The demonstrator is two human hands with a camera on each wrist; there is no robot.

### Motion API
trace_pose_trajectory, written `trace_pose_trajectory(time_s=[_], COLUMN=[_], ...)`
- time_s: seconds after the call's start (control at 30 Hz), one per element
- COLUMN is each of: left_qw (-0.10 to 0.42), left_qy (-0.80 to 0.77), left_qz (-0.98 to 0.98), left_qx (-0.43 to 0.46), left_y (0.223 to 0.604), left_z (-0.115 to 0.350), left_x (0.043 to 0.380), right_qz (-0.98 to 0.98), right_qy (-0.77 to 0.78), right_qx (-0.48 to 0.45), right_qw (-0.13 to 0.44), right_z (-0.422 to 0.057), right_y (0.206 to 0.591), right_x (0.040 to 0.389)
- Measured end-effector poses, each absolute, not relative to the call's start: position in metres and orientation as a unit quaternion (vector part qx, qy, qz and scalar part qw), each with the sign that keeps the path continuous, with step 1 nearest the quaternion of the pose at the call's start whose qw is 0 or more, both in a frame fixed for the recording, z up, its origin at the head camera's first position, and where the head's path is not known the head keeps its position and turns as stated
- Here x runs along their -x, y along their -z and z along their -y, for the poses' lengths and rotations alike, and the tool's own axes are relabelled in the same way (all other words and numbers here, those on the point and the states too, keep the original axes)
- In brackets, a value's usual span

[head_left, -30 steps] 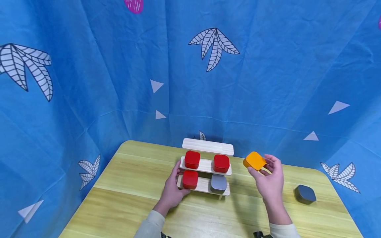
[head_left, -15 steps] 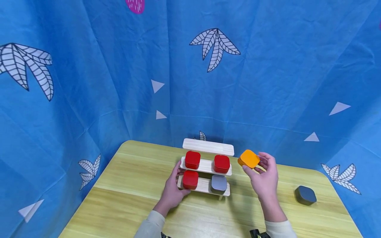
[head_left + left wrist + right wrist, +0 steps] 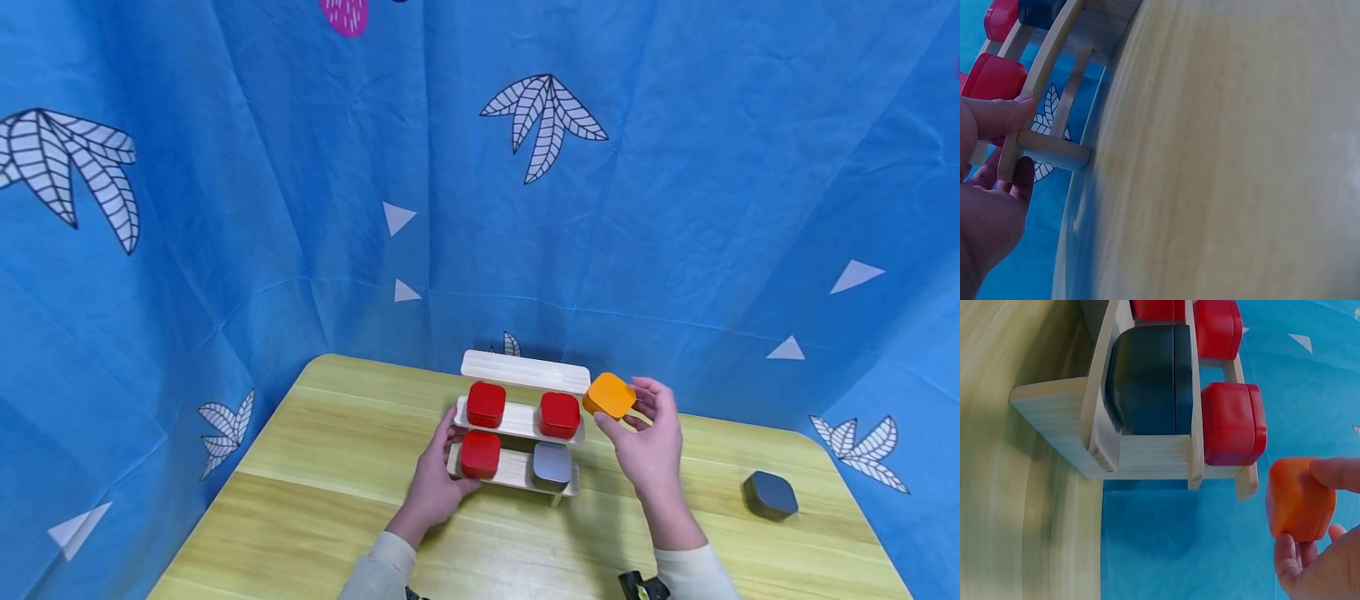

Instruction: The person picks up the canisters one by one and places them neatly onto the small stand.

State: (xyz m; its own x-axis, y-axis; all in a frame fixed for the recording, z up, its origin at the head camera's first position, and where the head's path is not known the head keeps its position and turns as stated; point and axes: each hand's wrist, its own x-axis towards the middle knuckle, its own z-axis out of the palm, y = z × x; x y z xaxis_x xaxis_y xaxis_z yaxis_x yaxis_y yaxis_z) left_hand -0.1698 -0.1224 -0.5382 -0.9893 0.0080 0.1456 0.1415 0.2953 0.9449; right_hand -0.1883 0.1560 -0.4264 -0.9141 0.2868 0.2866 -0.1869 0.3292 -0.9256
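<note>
A pale wooden tiered rack (image 3: 517, 421) stands on the table. My left hand (image 3: 437, 483) grips the left end of its lowest tier, thumb in front and fingers behind, as the left wrist view shows. Two red boxes (image 3: 486, 404) with rounded corners sit on the middle tier; a third red box (image 3: 480, 454) and a grey box (image 3: 552, 465) share the lowest one. My right hand (image 3: 652, 433) holds an orange rounded box (image 3: 610, 396) between thumb and fingers. It is raised just right of the top tier (image 3: 525, 371), which bears no box.
A dark grey box (image 3: 770, 495) lies on the right part of the wooden table (image 3: 330, 467). Behind the table hangs a blue patterned cloth (image 3: 675, 208), close to the rack's back.
The right hand has moved left with the orange box, from well right of the rack to right beside its top tier. My left hand keeps its hold on the rack.
</note>
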Motion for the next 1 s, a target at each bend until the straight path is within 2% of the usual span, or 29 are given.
trace_pose_trajectory(time_s=[1.0], left_qw=[0.058], left_qy=[0.591], left_qz=[0.803], left_qx=[0.053], left_y=[0.537], left_z=[0.125], left_x=[0.169], right_qz=[0.785], right_qy=[-0.594], right_qx=[-0.014], right_qw=[0.175], right_z=[-0.119], right_y=[0.42], right_x=[0.203])
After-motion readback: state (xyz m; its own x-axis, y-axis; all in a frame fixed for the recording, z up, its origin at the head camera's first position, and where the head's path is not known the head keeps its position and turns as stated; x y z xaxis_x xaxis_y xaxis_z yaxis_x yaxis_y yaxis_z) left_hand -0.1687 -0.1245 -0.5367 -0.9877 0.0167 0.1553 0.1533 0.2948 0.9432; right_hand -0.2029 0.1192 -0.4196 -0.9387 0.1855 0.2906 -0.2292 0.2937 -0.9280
